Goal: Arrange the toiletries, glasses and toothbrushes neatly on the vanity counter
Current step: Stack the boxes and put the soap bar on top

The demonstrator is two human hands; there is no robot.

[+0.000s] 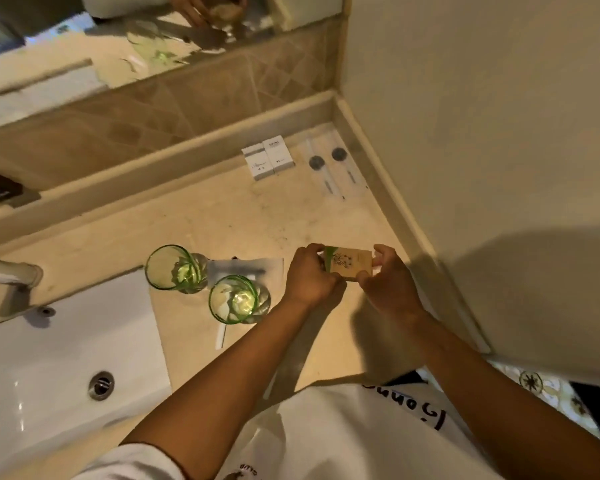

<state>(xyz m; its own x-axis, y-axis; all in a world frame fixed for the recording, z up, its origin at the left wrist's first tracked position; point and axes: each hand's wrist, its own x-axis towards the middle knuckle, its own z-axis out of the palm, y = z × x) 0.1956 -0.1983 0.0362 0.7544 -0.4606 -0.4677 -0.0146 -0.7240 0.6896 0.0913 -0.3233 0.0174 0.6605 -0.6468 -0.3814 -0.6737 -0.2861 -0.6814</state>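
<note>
Both hands hold a small brown cardboard box (350, 263) with a green plant print, just above the beige marble counter (222, 216). My left hand (310, 277) grips its left end, my right hand (387, 277) its right end. Two green-rimmed glasses stand left of the hands, one (168, 268) farther back, the other (234, 299) nearer. A clear wrapped packet (257, 268) lies behind them. Two white boxes (267, 157) lie side by side near the back ledge. Beside them, in the corner, lie two wrapped toothbrushes (336, 168).
A white sink (49, 362) with a metal drain (101, 384) fills the lower left, and a tap (11, 275) reaches over it. A mirror (118, 39) runs along the back above a tiled ledge. A plain wall (482, 133) bounds the counter on the right.
</note>
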